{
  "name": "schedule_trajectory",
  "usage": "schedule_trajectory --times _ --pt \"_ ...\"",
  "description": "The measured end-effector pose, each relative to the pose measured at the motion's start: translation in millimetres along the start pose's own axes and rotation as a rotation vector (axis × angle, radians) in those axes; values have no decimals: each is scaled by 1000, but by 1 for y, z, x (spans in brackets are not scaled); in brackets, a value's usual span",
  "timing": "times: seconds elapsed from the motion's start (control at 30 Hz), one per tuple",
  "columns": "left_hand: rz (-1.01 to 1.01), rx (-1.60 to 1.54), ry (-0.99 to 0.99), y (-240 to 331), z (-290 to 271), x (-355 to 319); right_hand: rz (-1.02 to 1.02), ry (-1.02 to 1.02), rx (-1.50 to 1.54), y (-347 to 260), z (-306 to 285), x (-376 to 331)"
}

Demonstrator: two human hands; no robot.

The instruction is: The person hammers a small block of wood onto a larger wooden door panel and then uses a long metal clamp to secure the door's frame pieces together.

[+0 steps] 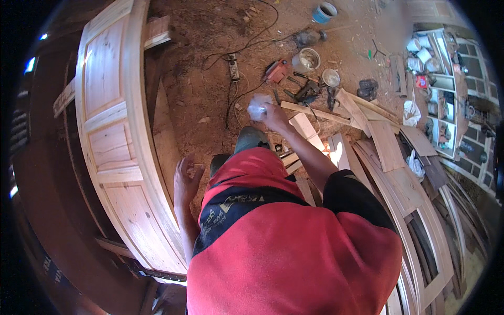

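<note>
My right hand [274, 116] reaches out over the floor, its fingers closed on a crumpled whitish, translucent wad [258, 107] whose kind I cannot make out. Beside my left leg, my left hand [187, 179] is held with fingers apart and nothing in it. Close to its left lies a pale wooden panelled door [113, 126], raised on supports along my left side. A gap shows between that hand and the door's edge.
Ahead on the dirt floor are a red power tool [276, 71], a power strip [233, 68] with trailing cords, a tub [306, 60] and a blue bucket [324, 12]. Stacked boards [401, 189] fill my right, with a cluttered shelf [443, 89] beyond.
</note>
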State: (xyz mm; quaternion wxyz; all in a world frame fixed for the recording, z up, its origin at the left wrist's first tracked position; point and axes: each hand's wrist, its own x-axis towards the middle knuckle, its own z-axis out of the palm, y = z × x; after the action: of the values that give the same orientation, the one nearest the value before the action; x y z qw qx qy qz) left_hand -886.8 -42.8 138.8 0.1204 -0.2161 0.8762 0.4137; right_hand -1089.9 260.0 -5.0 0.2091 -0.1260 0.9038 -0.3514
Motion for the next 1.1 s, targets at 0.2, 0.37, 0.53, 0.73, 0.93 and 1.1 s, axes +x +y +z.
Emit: schedule_trajectory --times 0.2,0.37,0.53,0.73,0.93,1.1 --pt "-243 93 -109 -23 44 -10 299 185 -84 158 -9 48" --pt "-448 119 -91 -85 59 -71 324 338 76 266 -35 82" --pt "-838 240 -200 -110 72 -161 432 268 -40 335 -61 109" --pt "-942 103 -259 -107 105 -199 351 164 -483 411 -77 137" --pt "-946 -62 -168 -90 141 -215 378 153 -301 348 -62 130" --pt "-928 -178 -99 -101 171 -229 282 -13 -265 276 19 116"
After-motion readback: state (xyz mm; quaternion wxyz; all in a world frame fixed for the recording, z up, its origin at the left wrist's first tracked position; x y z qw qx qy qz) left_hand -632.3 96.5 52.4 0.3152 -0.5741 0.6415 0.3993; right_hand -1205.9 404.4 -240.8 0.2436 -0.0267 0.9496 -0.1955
